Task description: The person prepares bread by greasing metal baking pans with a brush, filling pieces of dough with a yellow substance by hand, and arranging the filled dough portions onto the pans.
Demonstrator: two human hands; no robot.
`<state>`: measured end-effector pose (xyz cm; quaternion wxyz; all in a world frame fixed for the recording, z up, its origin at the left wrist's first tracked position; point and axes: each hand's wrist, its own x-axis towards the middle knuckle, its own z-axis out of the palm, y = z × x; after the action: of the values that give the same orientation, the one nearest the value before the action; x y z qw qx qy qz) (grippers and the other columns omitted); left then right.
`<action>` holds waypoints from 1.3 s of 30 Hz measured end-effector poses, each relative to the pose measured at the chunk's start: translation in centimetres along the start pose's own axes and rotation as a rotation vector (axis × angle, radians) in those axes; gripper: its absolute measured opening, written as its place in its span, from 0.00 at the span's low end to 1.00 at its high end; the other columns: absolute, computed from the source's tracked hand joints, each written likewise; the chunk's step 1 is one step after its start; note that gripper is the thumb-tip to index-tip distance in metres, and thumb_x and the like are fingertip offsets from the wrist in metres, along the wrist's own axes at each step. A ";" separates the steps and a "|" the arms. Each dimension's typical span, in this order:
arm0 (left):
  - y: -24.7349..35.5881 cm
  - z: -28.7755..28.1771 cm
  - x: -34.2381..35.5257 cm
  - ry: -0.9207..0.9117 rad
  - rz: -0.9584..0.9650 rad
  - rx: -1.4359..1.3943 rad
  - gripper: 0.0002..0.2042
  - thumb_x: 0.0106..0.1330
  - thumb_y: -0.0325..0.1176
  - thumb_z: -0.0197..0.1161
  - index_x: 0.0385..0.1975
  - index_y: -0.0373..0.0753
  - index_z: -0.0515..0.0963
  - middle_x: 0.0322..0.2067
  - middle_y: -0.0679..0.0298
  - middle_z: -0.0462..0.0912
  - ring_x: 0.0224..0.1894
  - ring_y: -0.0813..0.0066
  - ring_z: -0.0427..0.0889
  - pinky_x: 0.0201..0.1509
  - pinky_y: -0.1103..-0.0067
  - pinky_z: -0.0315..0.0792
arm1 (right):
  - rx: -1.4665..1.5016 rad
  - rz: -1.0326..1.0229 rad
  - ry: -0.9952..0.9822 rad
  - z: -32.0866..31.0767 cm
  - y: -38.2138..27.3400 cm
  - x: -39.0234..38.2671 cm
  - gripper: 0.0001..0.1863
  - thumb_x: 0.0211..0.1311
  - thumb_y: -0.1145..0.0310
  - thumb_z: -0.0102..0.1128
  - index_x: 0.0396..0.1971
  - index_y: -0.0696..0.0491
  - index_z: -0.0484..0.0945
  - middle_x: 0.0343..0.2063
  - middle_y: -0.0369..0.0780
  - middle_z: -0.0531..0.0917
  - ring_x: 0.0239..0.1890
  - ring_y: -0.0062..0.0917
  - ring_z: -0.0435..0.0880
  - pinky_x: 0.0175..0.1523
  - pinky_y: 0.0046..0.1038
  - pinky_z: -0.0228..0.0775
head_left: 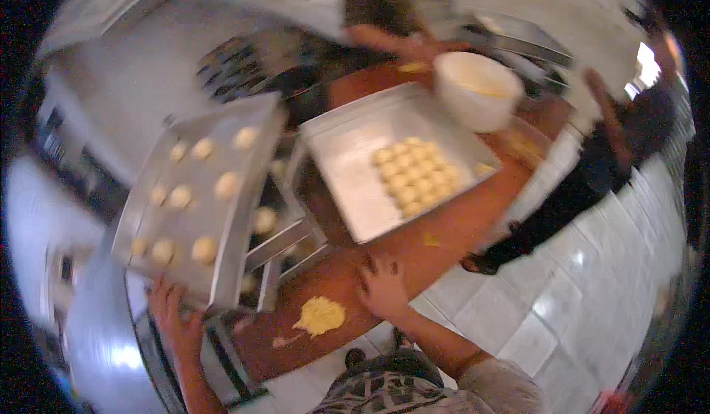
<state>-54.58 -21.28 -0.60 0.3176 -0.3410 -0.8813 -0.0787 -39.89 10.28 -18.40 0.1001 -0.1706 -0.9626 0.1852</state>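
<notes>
My left hand [176, 316] is at the near edge of a metal baking tray [194, 225], its fingers against the tray's wall and its thumb low near the corner. Several pale round dough balls [180, 196] sit spaced apart in that tray, which lies askew over other trays. On the wooden table [399, 255], my right hand [383, 288] rests with its fingers apart, holding nothing. Just beyond it stands a deep square pan [362, 185] with small yellow balls [416, 176] packed together in its right part.
Under the left tray are more metal trays [292, 244] holding dough balls. A yellow smear [322, 316] marks the table near me. A white tub [477, 92] stands at the far end, where another person's arm [403, 43] reaches in. A person in dark clothes [584, 177] is on the right.
</notes>
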 end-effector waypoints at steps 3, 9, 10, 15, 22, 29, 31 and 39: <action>-1.5 1.6 -1.0 0.143 -0.017 -0.096 0.20 0.41 0.37 0.65 0.34 0.35 0.71 0.40 0.54 0.71 0.51 0.51 0.65 0.57 0.59 0.56 | 0.007 -0.064 0.124 1.5 0.5 1.3 0.25 0.51 0.59 0.53 0.49 0.52 0.68 0.54 0.46 0.64 0.59 0.41 0.57 0.57 0.48 0.50; 2.7 -0.2 2.2 0.365 0.262 -0.088 0.20 0.51 0.36 0.62 0.42 0.34 0.69 0.46 0.52 0.68 0.53 0.54 0.63 0.57 0.64 0.57 | -0.097 0.165 0.464 1.2 -0.4 -6.6 0.26 0.54 0.60 0.51 0.54 0.51 0.64 0.55 0.44 0.63 0.60 0.41 0.56 0.60 0.48 0.47; 3.4 -1.4 1.7 0.468 0.321 -0.068 0.20 0.55 0.37 0.60 0.45 0.34 0.67 0.48 0.52 0.66 0.54 0.54 0.63 0.57 0.65 0.57 | -0.113 0.220 0.511 3.0 -1.8 -9.4 0.27 0.54 0.61 0.50 0.55 0.51 0.64 0.56 0.43 0.63 0.60 0.41 0.56 0.60 0.48 0.47; 11.2 -6.2 -3.4 0.357 0.174 -0.682 0.24 0.64 0.48 0.50 0.52 0.35 0.63 0.53 0.52 0.60 0.56 0.54 0.59 0.57 0.60 0.55 | -0.019 0.587 0.289 10.1 -4.5 -25.2 0.18 0.52 0.61 0.52 0.43 0.48 0.74 0.53 0.40 0.67 0.59 0.36 0.59 0.58 0.48 0.51; 17.6 -7.9 -6.1 0.067 0.898 -0.661 0.23 0.63 0.47 0.52 0.49 0.34 0.68 0.46 0.50 0.68 0.43 0.54 0.71 0.44 0.65 0.68 | 0.669 2.442 0.062 18.8 -13.5 -59.4 0.18 0.49 0.64 0.53 0.41 0.56 0.77 0.43 0.49 0.77 0.46 0.38 0.76 0.51 0.35 0.66; 32.7 -8.1 -25.3 -0.900 1.291 -0.637 0.18 0.58 0.33 0.58 0.47 0.36 0.69 0.50 0.52 0.68 0.57 0.54 0.62 0.60 0.66 0.55 | 0.770 2.578 0.415 29.7 -17.9 -80.9 0.17 0.51 0.60 0.49 0.34 0.57 0.78 0.41 0.51 0.77 0.45 0.42 0.76 0.49 0.38 0.69; 35.2 -7.9 -31.7 -1.117 1.452 -0.592 0.14 0.58 0.32 0.56 0.44 0.35 0.70 0.47 0.51 0.70 0.54 0.57 0.65 0.56 0.68 0.60 | 0.830 2.518 0.393 33.4 -15.5 -83.6 0.19 0.51 0.57 0.49 0.33 0.58 0.78 0.40 0.52 0.77 0.45 0.43 0.76 0.48 0.37 0.69; 32.2 1.0 -45.2 -1.797 0.953 0.075 0.19 0.65 0.42 0.49 0.46 0.32 0.70 0.36 0.57 0.75 0.39 0.68 0.73 0.41 0.73 0.68 | 1.203 2.240 0.513 46.6 8.2 -90.4 0.33 0.52 0.44 0.45 0.45 0.59 0.73 0.45 0.55 0.73 0.51 0.46 0.71 0.56 0.39 0.60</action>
<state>-8.56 -21.54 -31.63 -0.4532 -0.5794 -0.5682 0.3688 33.93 -30.61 -75.79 0.1327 -0.8371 -0.0168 0.5305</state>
